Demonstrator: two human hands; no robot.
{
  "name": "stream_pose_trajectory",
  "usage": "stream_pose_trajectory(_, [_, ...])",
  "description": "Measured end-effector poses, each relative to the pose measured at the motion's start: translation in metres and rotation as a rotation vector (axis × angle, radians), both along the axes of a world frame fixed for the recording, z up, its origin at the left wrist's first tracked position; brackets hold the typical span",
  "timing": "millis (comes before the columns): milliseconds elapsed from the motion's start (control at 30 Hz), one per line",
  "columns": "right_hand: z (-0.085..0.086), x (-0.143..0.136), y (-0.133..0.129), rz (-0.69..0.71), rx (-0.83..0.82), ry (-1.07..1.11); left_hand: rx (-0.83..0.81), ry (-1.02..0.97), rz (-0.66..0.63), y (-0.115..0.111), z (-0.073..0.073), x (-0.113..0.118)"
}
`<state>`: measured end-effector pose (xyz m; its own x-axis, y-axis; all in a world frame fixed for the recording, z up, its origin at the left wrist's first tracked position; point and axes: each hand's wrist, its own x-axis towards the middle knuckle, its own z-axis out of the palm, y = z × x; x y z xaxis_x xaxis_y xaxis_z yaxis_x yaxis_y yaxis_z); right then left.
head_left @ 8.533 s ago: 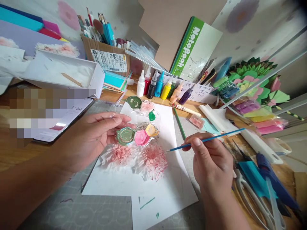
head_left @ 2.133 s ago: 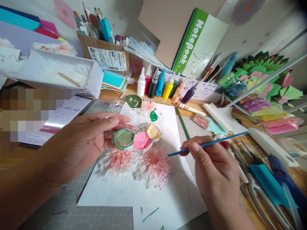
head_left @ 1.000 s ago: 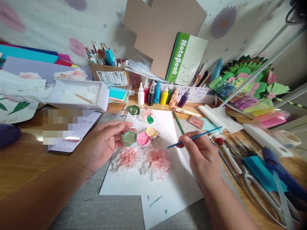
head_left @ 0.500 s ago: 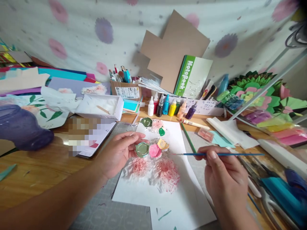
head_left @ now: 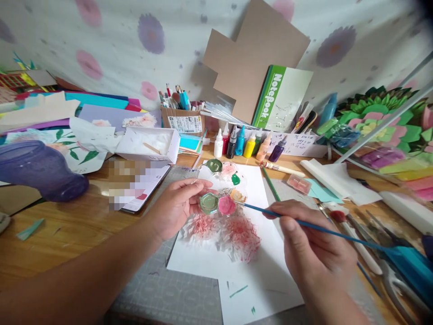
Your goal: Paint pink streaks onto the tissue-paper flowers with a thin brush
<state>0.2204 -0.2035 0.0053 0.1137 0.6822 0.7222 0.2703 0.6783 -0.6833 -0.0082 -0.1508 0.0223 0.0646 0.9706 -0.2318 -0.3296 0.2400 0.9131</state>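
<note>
Currently: brush (head_left: 257,208) tip at palette (head_left: 221,186) wells

Clear palette: paint (head_left: 209,203) in dark green, pale pink, bright green, ochre, bright pink, dull green. Held over white sheet (head_left: 267,280), just beyond two pink-white ruffled flowers (head_left: 241,237). Cardboard box (head_left: 185,124): pencils, brushes (head_left: 176,98). White box (head_left: 173,145): wooden stick (head_left: 150,148) on white material. Left hand (head_left: 181,201) grips palette's left side, thumb on top. Right hand (head_left: 313,253) pinches brush, handle slanting; tip by ochre, contact unclear.

Mid-view, our left hand (head_left: 182,201) holds a clear palette (head_left: 220,180); from its four o'clock, our right hand (head_left: 314,246) points a blue paintbrush (head_left: 259,209) at the pink and yellow paint (head_left: 227,205). Two ruffled, pink-tinged flowers (head_left: 241,234) lie at six o'clock; coloured bottles (head_left: 250,147) stand at one.
</note>
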Motion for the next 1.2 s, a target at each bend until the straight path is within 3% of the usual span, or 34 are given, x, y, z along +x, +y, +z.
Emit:
stream_pose_trajectory(100, [0.005,-0.003,0.001,0.066,0.024,-0.125,0.004,0.012,-0.007,-0.003,0.002,0.001])
stream_pose_trajectory(400, [0.003,-0.002,0.001,0.096,-0.021,-0.153,0.012,0.016,-0.037,-0.007,0.006,0.002])
stream_pose_trajectory(667, [-0.007,0.001,0.003,0.074,-0.106,0.12,0.003,0.01,-0.031,-0.003,0.003,0.001])
stream_pose_trajectory(1000, [-0.003,0.001,0.003,0.084,-0.117,-0.02,-0.023,0.006,-0.021,-0.003,0.001,0.001])
stream_pose_trajectory(1200, [-0.01,0.004,0.004,0.103,-0.248,0.238,-0.029,0.017,-0.012,-0.003,0.001,0.001])
